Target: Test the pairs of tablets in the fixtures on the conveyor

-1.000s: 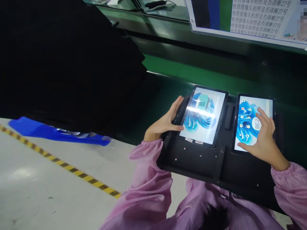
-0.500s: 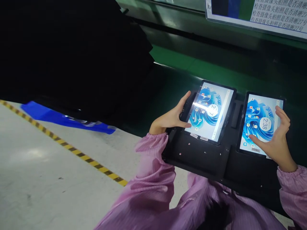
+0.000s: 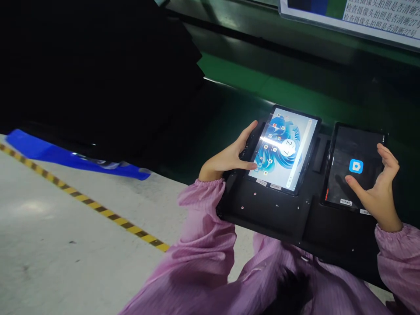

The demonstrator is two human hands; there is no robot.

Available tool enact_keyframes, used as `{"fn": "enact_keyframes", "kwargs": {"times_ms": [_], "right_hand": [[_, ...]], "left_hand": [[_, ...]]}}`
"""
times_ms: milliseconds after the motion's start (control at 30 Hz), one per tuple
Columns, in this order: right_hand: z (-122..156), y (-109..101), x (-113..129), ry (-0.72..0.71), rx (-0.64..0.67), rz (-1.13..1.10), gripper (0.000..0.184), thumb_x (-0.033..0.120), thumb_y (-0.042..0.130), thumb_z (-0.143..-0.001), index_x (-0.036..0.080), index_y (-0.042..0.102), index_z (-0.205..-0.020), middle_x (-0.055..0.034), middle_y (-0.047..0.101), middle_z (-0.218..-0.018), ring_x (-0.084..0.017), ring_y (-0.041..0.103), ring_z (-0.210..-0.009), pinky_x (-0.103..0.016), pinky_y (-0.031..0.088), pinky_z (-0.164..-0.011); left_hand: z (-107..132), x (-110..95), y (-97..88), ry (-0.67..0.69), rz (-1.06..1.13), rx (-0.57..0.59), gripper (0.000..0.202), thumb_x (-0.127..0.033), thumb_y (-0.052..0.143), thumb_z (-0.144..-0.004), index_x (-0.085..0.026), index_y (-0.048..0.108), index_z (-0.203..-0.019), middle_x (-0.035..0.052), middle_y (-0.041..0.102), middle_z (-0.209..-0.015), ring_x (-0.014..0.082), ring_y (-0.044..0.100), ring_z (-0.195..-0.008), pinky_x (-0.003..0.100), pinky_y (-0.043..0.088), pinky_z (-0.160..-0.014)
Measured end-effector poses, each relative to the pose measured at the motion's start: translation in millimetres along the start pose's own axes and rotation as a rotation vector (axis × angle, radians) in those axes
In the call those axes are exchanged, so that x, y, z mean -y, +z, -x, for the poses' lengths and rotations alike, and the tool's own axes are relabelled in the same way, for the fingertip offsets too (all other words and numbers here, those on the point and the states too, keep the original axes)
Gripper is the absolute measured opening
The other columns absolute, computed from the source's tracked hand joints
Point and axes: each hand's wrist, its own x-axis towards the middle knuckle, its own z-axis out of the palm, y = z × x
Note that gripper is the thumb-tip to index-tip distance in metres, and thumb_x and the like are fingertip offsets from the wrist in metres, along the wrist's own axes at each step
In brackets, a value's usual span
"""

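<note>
- The left hand (image 3: 229, 159) is gripping the left tablet (image 3: 282, 148) by its 9 o'clock edge: the fingers are curling round that edge while the thumb is pressing on the lit screen near its lower corner.
- That tablet is showing a blue home screen with icons and a clock, and is sitting tilted in the left bay of a black tray (image 3: 278, 214).
- The right hand (image 3: 377, 188) is hovering over the right tablet (image 3: 356, 168), fingers spread wide and curved, holding nothing; whether the thumb tip is touching the glass cannot be told.
- This second tablet is lying in the tray's right bay, at 3 o'clock from the first, its screen dark with one blue square icon in the middle.
- The tray is resting across the person's lap, against a dark green surface (image 3: 262, 92).
- Pink sleeves (image 3: 203, 227) are covering both arms.
- At 9 o'clock, a grey floor (image 3: 65, 245) is carrying a yellow-and-black striped line (image 3: 98, 210).
</note>
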Motion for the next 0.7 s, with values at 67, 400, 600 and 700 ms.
{"fn": "enact_keyframes", "kwargs": {"times_ms": [67, 400, 600, 700], "right_hand": [[0.1, -0.1, 1.1, 0.015, -0.005, 0.012, 0.078, 0.039, 0.078, -0.094, 0.024, 0.033, -0.156, -0.0189, 0.037, -0.161, -0.038, 0.038, -0.154, -0.069, 0.034, -0.124], [-3.5, -3.3, 6.6, 0.031, 0.007, 0.015, 0.061, 0.050, 0.074, -0.097, 0.028, 0.046, -0.147, -0.0152, 0.040, -0.156, -0.039, 0.038, -0.152, -0.070, 0.030, -0.126], [-3.8, -5.8, 7.1, 0.030, 0.042, 0.040, 0.066, 0.067, 0.069, -0.098, 0.029, 0.045, -0.147, -0.0165, 0.039, -0.156, -0.039, 0.038, -0.152, -0.070, 0.030, -0.126], [-3.5, -6.2, 6.9, 0.023, 0.052, 0.017, 0.072, 0.073, 0.068, -0.096, 0.029, 0.044, -0.148, -0.0170, 0.038, -0.157, -0.039, 0.036, -0.153, -0.069, 0.030, -0.127]], "left_hand": [[0.2, 2.6, -0.5, 0.014, -0.005, 0.009, 0.142, -0.070, 0.092, -0.073, -0.025, 0.002, -0.174, 0.0133, -0.001, -0.181, 0.0457, 0.001, -0.165, 0.058, 0.008, -0.136], [1.1, 11.3, -4.1, 0.099, -0.117, 0.023, 0.133, -0.073, 0.086, -0.081, -0.027, 0.003, -0.174, 0.0164, 0.000, -0.180, 0.0464, 0.005, -0.165, 0.061, 0.017, -0.135], [2.2, 12.6, -4.7, 0.163, -0.204, 0.029, 0.122, -0.074, 0.074, -0.092, -0.022, 0.000, -0.174, 0.0164, 0.002, -0.180, 0.0428, 0.012, -0.165, 0.062, 0.021, -0.135], [2.0, 14.2, -4.3, 0.208, -0.266, 0.004, 0.120, -0.077, 0.071, -0.093, -0.020, 0.004, -0.174, 0.0180, 0.009, -0.179, 0.0413, 0.020, -0.164, 0.057, 0.034, -0.132]]}}
